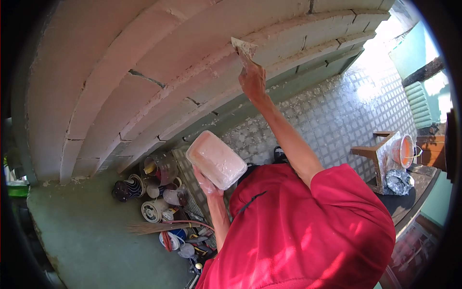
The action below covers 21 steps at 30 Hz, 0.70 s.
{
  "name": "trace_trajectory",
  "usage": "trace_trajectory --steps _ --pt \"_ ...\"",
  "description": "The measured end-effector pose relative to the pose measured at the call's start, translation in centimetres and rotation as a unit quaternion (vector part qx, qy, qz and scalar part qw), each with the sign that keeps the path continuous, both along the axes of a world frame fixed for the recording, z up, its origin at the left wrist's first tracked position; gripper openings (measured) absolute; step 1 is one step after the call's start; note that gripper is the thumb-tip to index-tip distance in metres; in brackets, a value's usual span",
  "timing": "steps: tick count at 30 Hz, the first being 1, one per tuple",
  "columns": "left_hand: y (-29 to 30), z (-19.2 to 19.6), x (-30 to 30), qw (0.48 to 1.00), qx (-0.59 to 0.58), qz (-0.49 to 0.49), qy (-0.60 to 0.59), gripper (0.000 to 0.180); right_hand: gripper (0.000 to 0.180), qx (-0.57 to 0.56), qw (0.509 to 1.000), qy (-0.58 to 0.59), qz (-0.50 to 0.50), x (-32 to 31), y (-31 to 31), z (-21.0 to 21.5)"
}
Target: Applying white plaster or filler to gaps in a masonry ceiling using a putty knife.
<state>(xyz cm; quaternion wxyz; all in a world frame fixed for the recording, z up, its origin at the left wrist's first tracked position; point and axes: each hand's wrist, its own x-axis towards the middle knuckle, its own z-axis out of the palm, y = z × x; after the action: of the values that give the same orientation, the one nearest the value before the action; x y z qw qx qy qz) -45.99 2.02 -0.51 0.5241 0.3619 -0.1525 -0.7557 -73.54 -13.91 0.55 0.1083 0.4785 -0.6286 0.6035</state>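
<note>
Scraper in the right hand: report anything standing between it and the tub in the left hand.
Nothing visible stands between the scraper in the right hand and the white tub in the left hand. The block wall and tiled floor show behind that gap.

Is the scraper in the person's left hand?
No, the right hand holds the scraper up at the wall, while the left hand holds a white tub.
</note>
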Motion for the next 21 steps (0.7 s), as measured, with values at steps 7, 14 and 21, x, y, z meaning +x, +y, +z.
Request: trace_trajectory --steps 7,14,21 --pt "-0.2 -0.1 1.6 1.0 -0.003 -0.008 -0.013 0.066 0.067 0.128 0.988 -0.071 -0.051 -1.8 2.3 1.7" --pt "-0.6 0.6 1.4 1.0 -0.009 -0.019 -0.018 0.067 0.06 -0.06 0.998 0.023 0.008 0.1 0.7 -0.6" --pt "-0.5 -0.1 2.5 1.0 -0.012 -0.006 0.003 0.067 0.059 0.089 0.992 -0.025 -0.089 -8.3 4.1 -1.7"
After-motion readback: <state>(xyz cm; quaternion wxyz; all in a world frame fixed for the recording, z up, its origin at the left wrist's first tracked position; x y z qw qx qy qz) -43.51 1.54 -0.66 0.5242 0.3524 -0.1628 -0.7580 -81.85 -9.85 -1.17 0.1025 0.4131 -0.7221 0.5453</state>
